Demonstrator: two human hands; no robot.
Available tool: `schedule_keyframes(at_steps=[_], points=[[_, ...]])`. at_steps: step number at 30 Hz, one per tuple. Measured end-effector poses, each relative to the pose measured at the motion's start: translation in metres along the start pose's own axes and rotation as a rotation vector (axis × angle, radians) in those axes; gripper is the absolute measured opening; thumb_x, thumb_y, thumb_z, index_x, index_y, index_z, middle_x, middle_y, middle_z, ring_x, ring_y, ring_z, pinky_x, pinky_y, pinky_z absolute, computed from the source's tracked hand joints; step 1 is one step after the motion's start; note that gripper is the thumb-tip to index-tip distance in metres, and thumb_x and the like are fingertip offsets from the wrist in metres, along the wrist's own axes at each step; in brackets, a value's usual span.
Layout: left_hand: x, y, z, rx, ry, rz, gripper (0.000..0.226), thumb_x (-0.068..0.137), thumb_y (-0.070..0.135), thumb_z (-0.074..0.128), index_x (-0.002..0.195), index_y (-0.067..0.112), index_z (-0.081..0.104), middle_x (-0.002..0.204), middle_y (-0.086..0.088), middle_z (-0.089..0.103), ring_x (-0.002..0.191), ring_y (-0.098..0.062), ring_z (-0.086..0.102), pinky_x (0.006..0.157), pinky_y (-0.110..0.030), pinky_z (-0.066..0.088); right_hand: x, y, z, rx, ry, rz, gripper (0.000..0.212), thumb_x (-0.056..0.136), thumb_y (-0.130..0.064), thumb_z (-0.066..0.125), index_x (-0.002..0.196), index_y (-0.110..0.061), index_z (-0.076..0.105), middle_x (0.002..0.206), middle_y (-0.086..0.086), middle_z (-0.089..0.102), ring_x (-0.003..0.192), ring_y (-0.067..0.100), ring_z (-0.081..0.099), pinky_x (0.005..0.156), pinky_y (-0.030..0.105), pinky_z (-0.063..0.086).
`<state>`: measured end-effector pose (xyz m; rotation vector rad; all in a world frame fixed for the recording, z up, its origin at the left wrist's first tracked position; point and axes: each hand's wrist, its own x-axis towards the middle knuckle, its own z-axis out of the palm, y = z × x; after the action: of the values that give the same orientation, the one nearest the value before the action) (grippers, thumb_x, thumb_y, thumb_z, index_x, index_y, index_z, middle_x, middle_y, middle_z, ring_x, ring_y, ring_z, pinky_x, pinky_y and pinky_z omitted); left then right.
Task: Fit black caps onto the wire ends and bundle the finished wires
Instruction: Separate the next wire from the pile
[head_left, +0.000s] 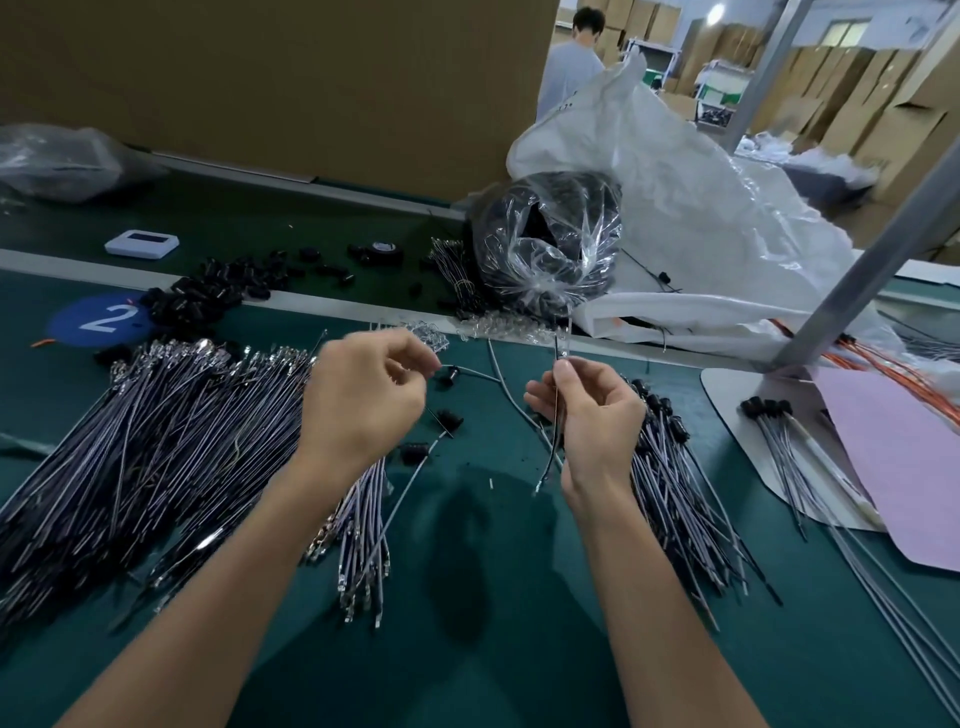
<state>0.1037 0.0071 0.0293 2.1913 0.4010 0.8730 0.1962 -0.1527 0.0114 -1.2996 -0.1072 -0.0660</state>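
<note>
**Two hands at work with wire and cap above a green surface**

The right hand (592, 415) pinches a thin wire (546, 467) between thumb and forefinger, with the other fingers loosely curled. The wire stands almost upright, its top above the fingertips and its tail hanging below the palm.

The left hand (363, 400) is curled, thumb and forefinger closed in a pinch. It appears to hold the thin end of a capped wire (449, 374), though the contact itself is partly hidden.

Two loose caps (451, 420) lie on the surface (519, 649) between the hands. A broad heap of bare wires (156, 441) lies to the left and the finished wires (670, 467) to the right. A cap pile (208, 296) lies beyond the left hand, and a small bundle (779, 436) sits farther right.

The hanging tail is near the finished wires and could snag on them and drag some out. A cap pushed on crooked might bend the wire end. A dropped cap could roll in among the heaps.

Open room is a narrow green strip between the two heaps, widening toward the person. A metal post (872, 270) and a white sack (675, 208) crowd the far right.
</note>
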Motion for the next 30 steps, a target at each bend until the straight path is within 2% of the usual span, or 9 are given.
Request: schedule_keyframes(at_steps=[3, 6, 11, 14, 16, 19, 23, 27, 30], points=[[0.001, 0.0, 0.014, 0.239, -0.372, 0.014, 0.029, 0.083, 0.02, 0.072, 0.111, 0.028, 0.071, 0.109, 0.008, 0.07, 0.108, -0.009, 0.058, 0.095, -0.028, 0.047, -0.001, 0.002, 0.001, -0.117, 0.029, -0.092, 0.011, 0.092, -0.005, 0.064, 0.083, -0.012, 0.069, 0.067, -0.002, 0.069, 0.061, 0.013, 0.068, 0.062, 0.022, 0.055], [0.002, -0.004, 0.031, 0.469, -0.436, 0.082, 0.039, 0.086, 0.033, 0.072, 0.124, 0.026, 0.065, 0.118, 0.003, 0.062, 0.119, -0.017, 0.045, 0.093, -0.031, 0.042, -0.002, 0.003, 0.001, -0.155, 0.028, -0.125, 0.013, 0.091, -0.007, 0.066, 0.082, -0.015, 0.069, 0.066, -0.005, 0.07, 0.06, 0.01, 0.066, 0.063, 0.02, 0.054], [0.012, -0.009, 0.04, 0.502, -0.451, 0.118, 0.019, 0.091, 0.023, 0.067, 0.107, 0.016, 0.074, 0.106, 0.0, 0.061, 0.114, -0.021, 0.046, 0.086, -0.032, 0.043, -0.003, 0.005, 0.001, -0.208, -0.014, -0.146, 0.014, 0.091, -0.008, 0.067, 0.081, -0.019, 0.069, 0.069, -0.004, 0.07, 0.062, 0.01, 0.065, 0.064, 0.021, 0.055], [0.013, -0.008, 0.04, 0.226, -0.302, 0.09, 0.013, 0.09, 0.019, 0.068, 0.1, 0.013, 0.074, 0.099, -0.002, 0.069, 0.096, -0.019, 0.06, 0.086, -0.031, 0.049, -0.002, 0.008, 0.002, -0.314, -0.075, -0.182, 0.019, 0.09, -0.011, 0.068, 0.077, -0.024, 0.069, 0.065, -0.009, 0.067, 0.061, 0.006, 0.061, 0.063, 0.025, 0.052], [0.013, -0.006, 0.035, -0.136, -0.216, -0.032, 0.008, 0.089, 0.01, 0.068, 0.096, 0.01, 0.073, 0.089, -0.003, 0.073, 0.077, -0.015, 0.068, 0.071, -0.025, 0.056, -0.002, 0.01, 0.003, -0.373, -0.132, -0.204, 0.019, 0.089, -0.013, 0.069, 0.073, -0.023, 0.069, 0.063, -0.013, 0.064, 0.06, 0.003, 0.055, 0.062, 0.024, 0.049], [0.008, -0.008, 0.025, -0.533, -0.198, -0.209, 0.008, 0.087, 0.002, 0.069, 0.09, 0.009, 0.072, 0.08, -0.006, 0.074, 0.068, -0.016, 0.072, 0.05, -0.025, 0.056, -0.002, 0.012, 0.004, -0.416, -0.199, -0.227, 0.014, 0.088, -0.014, 0.07, 0.075, -0.021, 0.071, 0.065, -0.013, 0.064, 0.061, 0.003, 0.054, 0.062, 0.021, 0.047], [0.003, -0.015, 0.022, -0.647, -0.153, -0.333, 0.021, 0.081, -0.003, 0.073, 0.095, 0.011, 0.075, 0.072, 0.004, 0.074, 0.061, -0.011, 0.067, 0.061, -0.022, 0.058, -0.003, 0.013, 0.003, -0.449, -0.222, -0.269, 0.016, 0.085, -0.013, 0.073, 0.076, -0.026, 0.072, 0.078, -0.003, 0.069, 0.066, 0.004, 0.058, 0.066, 0.021, 0.048], [0.001, -0.017, 0.022, -0.669, -0.139, -0.346, 0.026, 0.079, -0.005, 0.074, 0.091, 0.018, 0.075, 0.077, 0.0, 0.075, 0.067, -0.013, 0.068, 0.075, -0.027, 0.059, -0.004, 0.012, 0.003, -0.506, -0.222, -0.315, 0.018, 0.084, -0.012, 0.074, 0.076, -0.028, 0.071, 0.08, -0.001, 0.069, 0.067, 0.002, 0.058, 0.066, 0.017, 0.044], [-0.002, -0.015, 0.023, -0.618, -0.16, -0.3, 0.026, 0.079, -0.004, 0.074, 0.092, 0.018, 0.076, 0.074, 0.0, 0.074, 0.064, -0.011, 0.067, 0.069, -0.021, 0.057, -0.005, 0.012, 0.004, -0.516, -0.231, -0.314, 0.009, 0.085, -0.011, 0.074, 0.081, -0.019, 0.074, 0.081, 0.0, 0.068, 0.067, 0.002, 0.057, 0.066, 0.017, 0.044]])
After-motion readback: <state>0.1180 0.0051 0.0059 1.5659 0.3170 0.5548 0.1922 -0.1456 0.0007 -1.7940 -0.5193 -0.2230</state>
